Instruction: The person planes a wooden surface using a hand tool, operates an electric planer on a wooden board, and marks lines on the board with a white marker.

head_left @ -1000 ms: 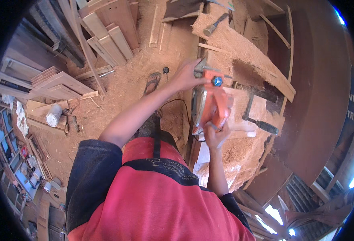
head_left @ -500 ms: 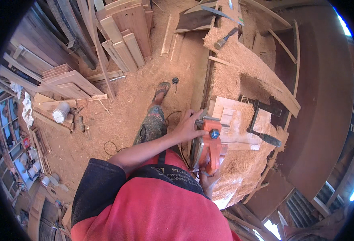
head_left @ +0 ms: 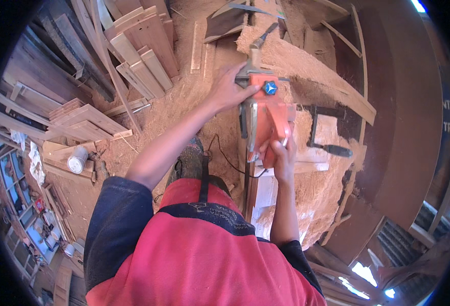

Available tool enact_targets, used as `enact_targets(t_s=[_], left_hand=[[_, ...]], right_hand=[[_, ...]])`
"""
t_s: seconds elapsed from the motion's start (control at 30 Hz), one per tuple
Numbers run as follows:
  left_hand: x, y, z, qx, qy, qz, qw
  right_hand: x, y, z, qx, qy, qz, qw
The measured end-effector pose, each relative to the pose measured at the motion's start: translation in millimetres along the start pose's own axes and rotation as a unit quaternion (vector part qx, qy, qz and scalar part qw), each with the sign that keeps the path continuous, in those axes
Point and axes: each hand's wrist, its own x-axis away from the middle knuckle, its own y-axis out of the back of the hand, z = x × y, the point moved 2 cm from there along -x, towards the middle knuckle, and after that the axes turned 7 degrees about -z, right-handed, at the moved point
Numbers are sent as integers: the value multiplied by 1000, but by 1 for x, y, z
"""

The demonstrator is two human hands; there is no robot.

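Observation:
An orange electric planer [head_left: 272,113] with a blue front knob [head_left: 270,87] lies over the left edge of the workbench, along a pale board [head_left: 263,196]. My left hand [head_left: 228,91] is closed over the planer's front end. Around its rear handle my right hand [head_left: 283,155] is wrapped. A dark cord [head_left: 230,164] trails from the tool's back toward my legs. The planer hides the far stretch of the board and its own underside. Just right of it, a black clamp [head_left: 332,149] with a dark handle sits on the wood.
Shavings [head_left: 319,204] cover much of the bench. A hand tool with a dark end [head_left: 263,36] lies beyond the planer, near a saw blade [head_left: 248,8]. Boards [head_left: 148,46] lean at the far left; a white tub [head_left: 77,159] stands on the floor. A brown panel [head_left: 403,127] rises at right.
Both hands and the planer have moved forward, away from my body, along the bench edge. My right forearm now shows, and the near part of the board is uncovered.

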Motion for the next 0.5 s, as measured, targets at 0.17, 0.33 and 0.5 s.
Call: enact_targets(t_s=[0.17, 0.33, 0.5], left_hand=[[108, 37, -73, 6, -68, 8, 998], [178, -6, -65, 69, 39, 60, 995], [229, -96, 23, 73, 94, 153, 981]], right_hand=[[112, 56, -32, -128, 0, -38, 991], [255, 107, -73, -119, 108, -263, 951], [339, 118, -77, -85, 47, -406, 909]])
